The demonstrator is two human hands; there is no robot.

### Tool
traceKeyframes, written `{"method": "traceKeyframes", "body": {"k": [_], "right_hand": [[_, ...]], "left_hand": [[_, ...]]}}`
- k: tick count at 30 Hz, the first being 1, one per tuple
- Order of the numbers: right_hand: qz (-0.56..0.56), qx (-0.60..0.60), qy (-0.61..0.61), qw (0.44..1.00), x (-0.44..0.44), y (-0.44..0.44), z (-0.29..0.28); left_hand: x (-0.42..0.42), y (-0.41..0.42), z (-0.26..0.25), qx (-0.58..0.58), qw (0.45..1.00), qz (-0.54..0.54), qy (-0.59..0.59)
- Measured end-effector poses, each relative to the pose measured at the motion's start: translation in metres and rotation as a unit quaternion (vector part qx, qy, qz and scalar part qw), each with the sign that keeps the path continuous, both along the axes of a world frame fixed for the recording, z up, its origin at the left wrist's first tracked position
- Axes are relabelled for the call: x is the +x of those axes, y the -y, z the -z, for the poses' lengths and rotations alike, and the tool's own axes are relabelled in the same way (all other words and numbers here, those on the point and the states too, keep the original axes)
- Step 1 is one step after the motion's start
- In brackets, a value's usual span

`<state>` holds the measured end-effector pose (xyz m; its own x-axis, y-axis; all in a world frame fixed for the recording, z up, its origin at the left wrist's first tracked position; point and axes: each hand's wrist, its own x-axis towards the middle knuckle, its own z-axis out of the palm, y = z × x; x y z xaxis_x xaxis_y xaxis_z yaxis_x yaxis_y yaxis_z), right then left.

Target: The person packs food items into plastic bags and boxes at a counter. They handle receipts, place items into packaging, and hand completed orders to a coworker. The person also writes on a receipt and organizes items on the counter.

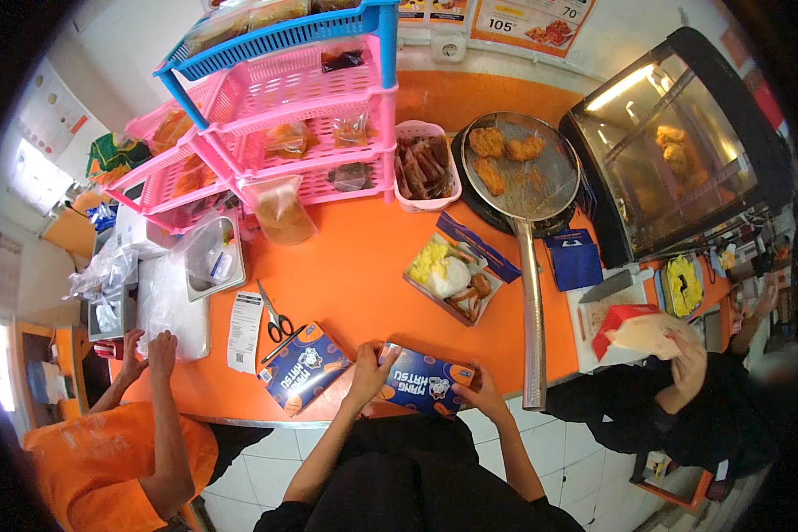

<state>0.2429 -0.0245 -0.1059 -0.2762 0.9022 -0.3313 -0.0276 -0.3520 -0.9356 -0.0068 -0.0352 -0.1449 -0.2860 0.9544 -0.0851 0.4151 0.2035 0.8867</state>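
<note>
Both of my hands hold a closed blue printed food box (420,380) at the near edge of the orange counter. My left hand (370,378) grips its left end, and my right hand (489,394) is on its right end. A second closed blue box (306,369) lies just left of my left hand, with a dark pen (282,344) along its upper left edge. Farther back, an open food box (452,278) contains rice, something yellow and browned meat pieces. Scissors (276,319) and a printed paper receipt (245,332) lie on the left.
A long-handled round strainer (521,166) holds fried chicken, its handle (532,319) reaching past the counter edge. Pink shelves (306,136) and a basket of sauce packets (427,166) stand behind. A co-worker in orange (120,459) is left; another in black (698,412) holds a red box (625,326) right.
</note>
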Motion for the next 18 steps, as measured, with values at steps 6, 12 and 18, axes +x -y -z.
{"method": "traceKeyframes", "body": {"k": [6,12,18], "right_hand": [[-0.25,0.111,0.264,0.925,-0.018,-0.048,-0.041],[-0.331,0.23,0.31,0.861,-0.029,-0.04,-0.015],[-0.306,0.191,0.314,0.878,-0.036,-0.036,-0.037]], "left_hand": [[-0.002,-0.013,-0.033,0.032,0.994,0.103,-0.014],[-0.015,-0.012,-0.074,-0.178,0.946,0.27,0.019],[-0.016,-0.018,-0.08,-0.143,0.938,0.314,0.023]]}}
